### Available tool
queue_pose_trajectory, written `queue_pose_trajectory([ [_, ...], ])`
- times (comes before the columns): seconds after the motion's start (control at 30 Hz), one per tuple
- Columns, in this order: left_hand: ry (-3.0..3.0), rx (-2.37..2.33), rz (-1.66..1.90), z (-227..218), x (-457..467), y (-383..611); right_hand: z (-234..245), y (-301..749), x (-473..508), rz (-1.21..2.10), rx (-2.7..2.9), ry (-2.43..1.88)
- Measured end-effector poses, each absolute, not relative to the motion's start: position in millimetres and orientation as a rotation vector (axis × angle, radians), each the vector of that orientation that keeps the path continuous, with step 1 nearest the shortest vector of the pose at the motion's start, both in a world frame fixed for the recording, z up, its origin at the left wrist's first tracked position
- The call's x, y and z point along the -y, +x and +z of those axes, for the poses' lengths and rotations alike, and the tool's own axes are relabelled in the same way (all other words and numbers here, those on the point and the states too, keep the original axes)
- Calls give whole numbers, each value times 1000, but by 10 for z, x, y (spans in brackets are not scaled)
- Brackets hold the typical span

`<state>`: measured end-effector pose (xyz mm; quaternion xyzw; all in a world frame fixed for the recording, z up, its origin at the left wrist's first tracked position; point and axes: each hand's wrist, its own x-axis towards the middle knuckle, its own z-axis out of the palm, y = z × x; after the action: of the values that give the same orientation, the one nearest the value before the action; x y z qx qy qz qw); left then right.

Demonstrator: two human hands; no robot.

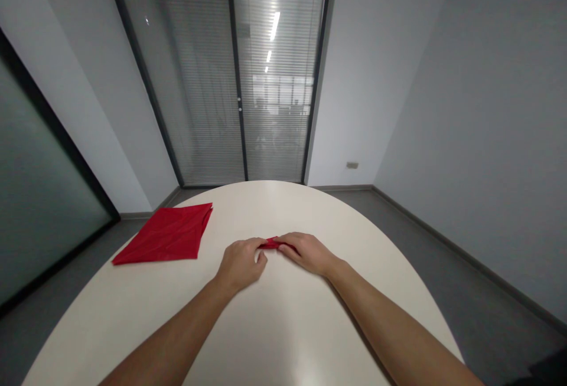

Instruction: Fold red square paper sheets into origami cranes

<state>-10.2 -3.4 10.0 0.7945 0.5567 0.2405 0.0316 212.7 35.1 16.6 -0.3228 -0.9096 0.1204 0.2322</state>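
Between my two hands, near the middle of the table, lies a small, narrow piece of folded red cloth (271,244). My left hand (241,263) has its fingers closed on the left end, with the thumb curled in below. At the right end my right hand (309,252) grips the cloth, thumb at the near side and fingers over the top. Both hands cover much of the cloth, so its full shape is hidden. Farther left, a larger red cloth (170,235) lies flat and folded, with layers showing at its right edge. Neither hand touches it.
The round white table (266,327) has a curved far edge beyond my hands. Behind it stand glass panels with blinds (204,79) in dark frames. Plain walls rise on both sides, and a wall socket (352,165) sits low at the back right.
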Motion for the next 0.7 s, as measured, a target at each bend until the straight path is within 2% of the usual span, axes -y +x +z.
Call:
queue_pose_trajectory([
  [0.7,2524,-1639,815,84,-35,-117,116,2105,-381,206,2427,-1017],
])
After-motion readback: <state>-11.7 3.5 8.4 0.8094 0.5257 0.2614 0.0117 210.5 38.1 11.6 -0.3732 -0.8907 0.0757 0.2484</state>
